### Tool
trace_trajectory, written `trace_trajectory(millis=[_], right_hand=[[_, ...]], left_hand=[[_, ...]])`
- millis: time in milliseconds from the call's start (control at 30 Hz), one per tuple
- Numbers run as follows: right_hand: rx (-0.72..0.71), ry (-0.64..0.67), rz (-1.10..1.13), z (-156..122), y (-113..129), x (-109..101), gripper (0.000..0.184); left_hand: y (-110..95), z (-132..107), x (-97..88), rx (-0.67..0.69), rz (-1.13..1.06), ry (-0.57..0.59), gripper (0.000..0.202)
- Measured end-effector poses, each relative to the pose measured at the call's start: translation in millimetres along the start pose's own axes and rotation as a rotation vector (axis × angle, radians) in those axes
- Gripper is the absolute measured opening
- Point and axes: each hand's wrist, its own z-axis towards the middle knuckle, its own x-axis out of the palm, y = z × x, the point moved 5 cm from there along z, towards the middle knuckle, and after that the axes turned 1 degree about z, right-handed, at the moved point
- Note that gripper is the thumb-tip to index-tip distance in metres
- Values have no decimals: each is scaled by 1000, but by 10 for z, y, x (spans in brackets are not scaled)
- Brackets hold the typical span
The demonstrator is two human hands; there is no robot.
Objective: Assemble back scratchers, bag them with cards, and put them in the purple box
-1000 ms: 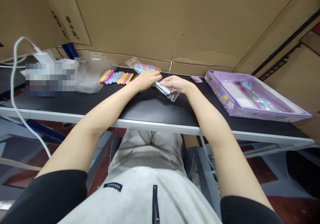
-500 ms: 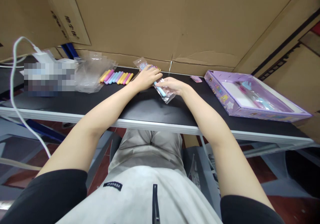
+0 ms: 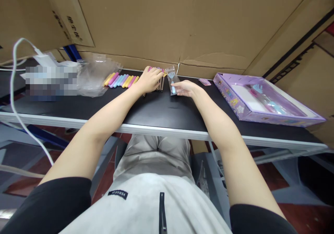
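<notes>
My right hand point(image 3: 185, 88) pinches the lower part of a clear plastic bag with a blue back scratcher point(image 3: 171, 75) inside. Its claw head points toward the cardboard wall. Just left of it, my left hand point(image 3: 151, 80) lies over a row of metal-rod scratcher pieces with pink and yellow claw heads point(image 3: 165, 73); its fingers look stretched out across them and hide most of the row. Further left lie several coloured handles point(image 3: 122, 81) side by side, in yellow, pink, blue and purple.
Clear plastic bags point(image 3: 97, 75) are piled at the left, near a white cable point(image 3: 13, 77). A purple box point(image 3: 241, 110) with a bagged scratcher inside stands at the right. A small pink card point(image 3: 205, 82) lies beside it. Cardboard point(image 3: 156, 25) walls the table's back.
The bagged scratcher has turned from slanting under both hands to nearly straight, claw away from me. My left hand has left the bag and shifted left onto the rod pieces.
</notes>
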Motion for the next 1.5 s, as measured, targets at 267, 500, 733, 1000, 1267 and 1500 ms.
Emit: trace_trajectory(millis=[267, 500, 733, 1000, 1267, 1500], right_hand=[[51, -11, -20, -38, -36, 36, 26], [-45, -34, -347, 63, -12, -94, 27], [-273, -242, -918, 143, 73, -331, 33], [-408, -169, -1000, 144, 96, -175, 38], [-342, 57, -905, 96, 54, 23, 39], [-252, 68, -888, 46, 71, -70, 32]], left_hand=[[1, 8, 76, 22, 28, 21, 48], [11, 21, 126, 59, 47, 86, 30], [-148, 39, 177, 139, 66, 186, 28], [-260, 38, 218, 64, -9, 117, 35], [-275, 71, 252, -130, -23, 150, 34], [-213, 98, 381, -213, -54, 185, 30]])
